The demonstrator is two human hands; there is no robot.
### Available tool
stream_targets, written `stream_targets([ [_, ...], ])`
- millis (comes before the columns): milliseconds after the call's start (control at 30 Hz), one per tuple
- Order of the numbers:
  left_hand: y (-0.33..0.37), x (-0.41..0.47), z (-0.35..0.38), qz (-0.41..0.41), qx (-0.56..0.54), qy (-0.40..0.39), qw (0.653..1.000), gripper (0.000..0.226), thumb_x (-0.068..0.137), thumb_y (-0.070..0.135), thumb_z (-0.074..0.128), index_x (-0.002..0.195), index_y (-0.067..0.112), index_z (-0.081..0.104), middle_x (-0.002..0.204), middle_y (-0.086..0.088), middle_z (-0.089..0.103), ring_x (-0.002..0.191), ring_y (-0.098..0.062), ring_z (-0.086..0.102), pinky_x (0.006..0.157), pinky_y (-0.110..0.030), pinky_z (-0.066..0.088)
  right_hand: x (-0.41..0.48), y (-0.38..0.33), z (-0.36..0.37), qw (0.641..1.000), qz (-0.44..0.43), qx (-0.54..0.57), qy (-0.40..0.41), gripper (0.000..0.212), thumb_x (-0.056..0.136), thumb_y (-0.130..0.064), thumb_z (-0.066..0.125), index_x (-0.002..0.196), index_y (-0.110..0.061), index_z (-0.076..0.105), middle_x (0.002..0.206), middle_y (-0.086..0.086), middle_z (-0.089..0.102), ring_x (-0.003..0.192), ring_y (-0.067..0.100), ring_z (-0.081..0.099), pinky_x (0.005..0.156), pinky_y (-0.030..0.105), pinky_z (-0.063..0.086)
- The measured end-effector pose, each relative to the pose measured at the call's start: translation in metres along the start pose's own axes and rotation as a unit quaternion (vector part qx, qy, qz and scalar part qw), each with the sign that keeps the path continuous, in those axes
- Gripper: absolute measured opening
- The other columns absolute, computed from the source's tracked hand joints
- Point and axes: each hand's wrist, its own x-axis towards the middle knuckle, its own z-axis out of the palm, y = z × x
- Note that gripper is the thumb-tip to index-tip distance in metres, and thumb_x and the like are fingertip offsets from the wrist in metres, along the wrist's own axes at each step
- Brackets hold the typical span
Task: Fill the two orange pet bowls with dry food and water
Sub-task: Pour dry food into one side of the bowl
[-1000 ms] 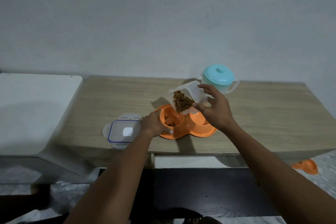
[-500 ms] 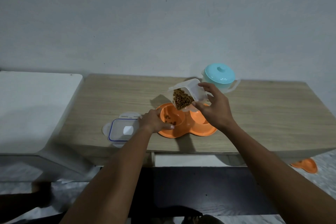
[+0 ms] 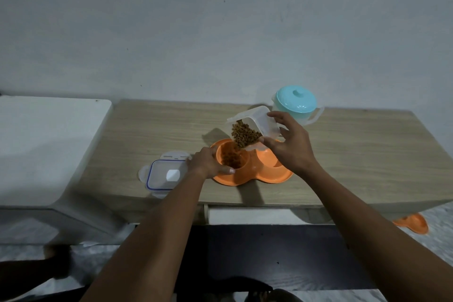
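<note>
Head view, nearest to you: both forearms reach forward over the near edge of the wooden table [image 3: 367, 154]. Your left hand [image 3: 208, 163] is closed on the left rim of the orange double pet bowl [image 3: 252, 175], fingers curled over its edge and thumb along the front. That bowl sits near the middle of the table, close to the front edge. Its left well [image 3: 231, 158] holds brown dry food [image 3: 245, 133]; the right well [image 3: 268, 158] is partly hidden behind your right hand, so its contents cannot be told.

Just left of the bowl, touching your left wrist area, a clear lid with a blue seal [image 3: 164, 174] lies flat on the table.

Your right hand [image 3: 291, 147] grips a clear plastic container [image 3: 255, 121], tilted steeply with its open mouth pointing down over the left well. Kibble is piled at the lower lip and falling into the well.

Farther back, behind your right hand, a clear pitcher with a turquoise lid [image 3: 296, 102] stands upright near the wall. At far left a white surface [image 3: 49, 142] adjoins the table.
</note>
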Motion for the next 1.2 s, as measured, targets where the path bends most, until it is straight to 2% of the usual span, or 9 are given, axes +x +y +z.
stream_targets([
  [100,0.001,0.000,0.001,0.000,0.003,0.000,1.000,0.074,0.055,0.046,0.091,0.122,0.034,0.064,0.101,0.001,0.073,0.096,-0.020,0.066,0.088,-0.038,0.053,-0.001,0.003,0.000,0.999,0.020,0.024,0.009,0.058,0.078,-0.011,0.086,0.130,-0.020,0.061,0.122,-0.013,0.061,0.119,0.015,0.059,0.097,0.027,0.053],
  [233,0.001,-0.001,0.001,0.003,0.003,0.001,1.000,0.072,0.055,0.046,0.091,0.121,0.034,0.065,0.098,0.002,0.073,0.092,-0.020,0.068,0.088,-0.042,0.055,-0.001,0.014,-0.002,0.988,0.114,0.100,0.018,0.056,0.080,-0.012,0.085,0.127,-0.029,0.059,0.132,0.001,0.063,0.113,0.023,0.068,0.085,0.044,0.063],
  [300,0.002,-0.001,0.001,0.004,0.004,0.001,1.000,0.070,0.055,0.044,0.091,0.119,0.033,0.066,0.096,0.002,0.073,0.090,-0.020,0.068,0.088,-0.043,0.055,-0.001,0.017,-0.004,0.965,0.180,0.186,0.042,0.053,0.085,-0.008,0.080,0.129,-0.024,0.058,0.130,0.012,0.063,0.105,0.028,0.072,0.079,0.048,0.065],
  [400,0.002,0.000,0.000,0.001,0.007,0.004,1.000,0.070,0.053,0.044,0.092,0.117,0.029,0.067,0.097,0.000,0.074,0.091,-0.020,0.068,0.088,-0.042,0.055,0.003,0.021,-0.005,0.905,0.267,0.322,0.074,0.048,0.092,-0.002,0.072,0.135,-0.016,0.054,0.116,0.017,0.066,0.103,0.034,0.072,0.075,0.041,0.066],
  [467,0.002,0.002,0.000,0.000,0.016,0.007,1.000,0.073,0.051,0.047,0.092,0.117,0.028,0.067,0.099,0.000,0.074,0.092,-0.021,0.068,0.087,-0.043,0.056,0.012,0.026,0.001,0.876,0.303,0.368,0.078,0.047,0.093,-0.003,0.070,0.135,-0.015,0.053,0.120,0.020,0.063,0.106,0.039,0.071,0.071,0.039,0.066],
  [700,0.003,0.008,0.002,0.000,0.014,0.006,1.000,0.071,0.049,0.048,0.092,0.113,0.028,0.068,0.098,0.002,0.074,0.091,-0.020,0.068,0.085,-0.044,0.055,0.075,0.046,0.045,0.880,0.343,0.324,0.057,0.048,0.096,-0.010,0.066,0.142,-0.011,0.051,0.146,0.017,0.047,0.124,0.040,0.057,0.076,0.041,0.066],
  [867,-0.004,0.014,0.005,0.001,0.006,0.000,1.000,0.081,0.050,0.048,0.090,0.124,0.032,0.061,0.105,0.004,0.071,0.098,-0.019,0.065,0.089,-0.046,0.054,0.116,0.067,0.075,0.868,0.383,0.315,0.002,0.045,0.101,-0.011,0.060,0.144,-0.006,0.051,0.139,0.016,0.054,0.122,0.038,0.058,0.078,0.042,0.066],
  [1033,-0.009,0.022,0.006,0.001,0.009,0.000,1.000,0.094,0.040,0.062,0.084,0.127,0.034,0.059,0.105,0.006,0.071,0.098,-0.018,0.066,0.090,-0.046,0.053,0.126,0.087,0.098,0.875,0.383,0.296,0.014,0.031,0.103,-0.013,0.059,0.130,0.001,0.064,0.106,0.011,0.068,0.089,0.024,0.066,0.065,0.031,0.064],
  [1200,-0.010,0.021,0.008,0.001,-0.002,0.001,1.000,0.099,0.033,0.068,0.078,0.125,0.037,0.060,0.104,0.007,0.072,0.099,-0.018,0.066,0.091,-0.049,0.052,0.125,0.093,0.104,0.879,0.386,0.278,0.040,0.037,0.102,-0.014,0.060,0.136,0.001,0.061,0.119,0.014,0.064,0.096,0.026,0.065,0.056,0.022,0.061],
])
